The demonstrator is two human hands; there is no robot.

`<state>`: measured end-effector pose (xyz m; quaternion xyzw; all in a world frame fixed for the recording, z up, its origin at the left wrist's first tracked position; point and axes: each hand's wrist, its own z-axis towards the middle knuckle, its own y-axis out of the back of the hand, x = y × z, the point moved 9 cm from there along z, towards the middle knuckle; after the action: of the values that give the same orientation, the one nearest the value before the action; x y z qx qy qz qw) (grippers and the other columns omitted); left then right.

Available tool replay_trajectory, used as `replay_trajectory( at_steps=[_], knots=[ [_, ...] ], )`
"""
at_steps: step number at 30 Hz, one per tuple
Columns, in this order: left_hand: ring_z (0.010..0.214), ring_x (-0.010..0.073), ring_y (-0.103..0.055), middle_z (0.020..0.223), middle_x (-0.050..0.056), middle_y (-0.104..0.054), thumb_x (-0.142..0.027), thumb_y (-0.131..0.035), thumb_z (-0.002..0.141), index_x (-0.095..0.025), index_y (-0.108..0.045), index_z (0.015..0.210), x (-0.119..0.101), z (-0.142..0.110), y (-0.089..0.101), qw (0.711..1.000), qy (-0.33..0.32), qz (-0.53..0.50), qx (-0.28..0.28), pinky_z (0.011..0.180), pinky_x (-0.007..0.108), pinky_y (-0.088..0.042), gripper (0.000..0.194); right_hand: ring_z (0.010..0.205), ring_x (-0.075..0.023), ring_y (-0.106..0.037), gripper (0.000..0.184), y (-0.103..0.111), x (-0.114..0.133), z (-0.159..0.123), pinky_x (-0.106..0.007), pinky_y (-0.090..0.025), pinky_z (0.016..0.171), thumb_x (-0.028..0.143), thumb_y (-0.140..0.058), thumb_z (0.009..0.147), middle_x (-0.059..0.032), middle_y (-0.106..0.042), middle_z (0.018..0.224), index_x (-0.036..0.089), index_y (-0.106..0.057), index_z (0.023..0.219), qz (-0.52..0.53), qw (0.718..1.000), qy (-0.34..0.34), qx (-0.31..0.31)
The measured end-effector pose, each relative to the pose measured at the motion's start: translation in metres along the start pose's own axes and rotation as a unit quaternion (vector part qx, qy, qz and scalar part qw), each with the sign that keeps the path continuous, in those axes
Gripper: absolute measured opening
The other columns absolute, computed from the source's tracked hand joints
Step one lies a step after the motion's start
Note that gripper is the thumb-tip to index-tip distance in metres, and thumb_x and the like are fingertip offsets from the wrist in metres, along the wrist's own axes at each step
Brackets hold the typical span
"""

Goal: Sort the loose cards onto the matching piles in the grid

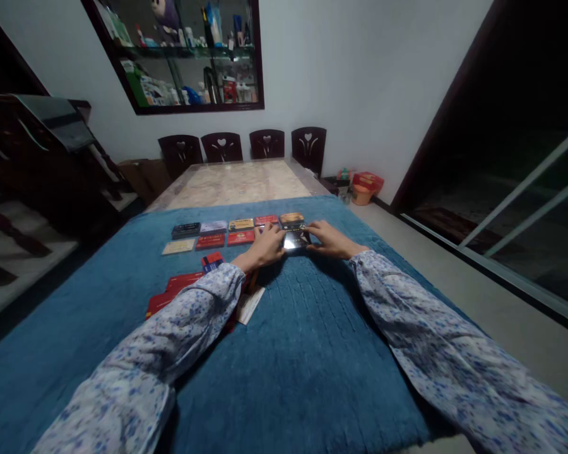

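Note:
On a blue cloth [312, 353] lie two rows of small cards [218, 233], red, dark, pale and gold. A shiny card [295, 239] sits at the right end of the near row. My left hand [264, 249] pinches its left edge with bent fingers. My right hand [329, 239] holds its right edge the same way. A loose heap of red cards [180, 291], a blue one [212, 261] and a white card [249, 305] lies by my left forearm, partly hidden under the sleeve.
Beyond the cloth the table top [239, 183] is pale marble with several dark chairs [267, 142] at its far end. A glass-fronted shelf [184, 53] hangs on the wall. An orange tub [365, 188] stands on the floor at right, next to a sliding door [525, 202].

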<state>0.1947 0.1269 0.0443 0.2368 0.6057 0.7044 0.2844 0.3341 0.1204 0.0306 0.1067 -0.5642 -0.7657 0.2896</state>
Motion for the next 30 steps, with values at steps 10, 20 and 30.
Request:
replay_trajectory(
  at_steps=[10,20,30],
  knots=[
    [0.132,0.0379,-0.042,0.137,0.016,-0.06,-0.029,-0.059,0.091,-0.02,-0.063,0.125,0.006,0.031,-0.006,1.0,0.011,-0.001,0.011,0.107,0.064,-0.035,0.035,0.11,-0.029,-0.058,0.032,-0.012,-0.037,0.018,-0.044,-0.047,0.099,0.023,-0.073,0.086,-0.0138,-0.063,0.12,0.018,-0.071,0.117,-0.007,0.999,-0.042,0.022],
    [0.132,0.0384,-0.042,0.139,0.017,-0.06,-0.026,-0.057,0.089,-0.019,-0.064,0.122,0.013,0.049,-0.012,0.999,0.031,0.002,0.011,0.106,0.064,-0.036,0.034,0.109,-0.0282,-0.06,0.036,-0.022,-0.056,0.033,-0.041,-0.049,0.098,0.02,-0.073,0.085,-0.0145,-0.064,0.12,0.017,-0.069,0.12,-0.017,0.997,-0.071,0.018],
    [0.133,0.0397,-0.044,0.137,0.017,-0.063,-0.025,-0.057,0.088,-0.019,-0.065,0.123,0.02,0.062,-0.023,0.998,0.049,0.011,0.033,0.108,0.066,-0.035,0.036,0.111,-0.0264,-0.063,0.033,-0.028,-0.063,0.044,-0.034,-0.049,0.097,0.02,-0.073,0.086,-0.0148,-0.066,0.12,0.014,-0.07,0.118,-0.037,0.993,-0.106,0.047]
  ],
)
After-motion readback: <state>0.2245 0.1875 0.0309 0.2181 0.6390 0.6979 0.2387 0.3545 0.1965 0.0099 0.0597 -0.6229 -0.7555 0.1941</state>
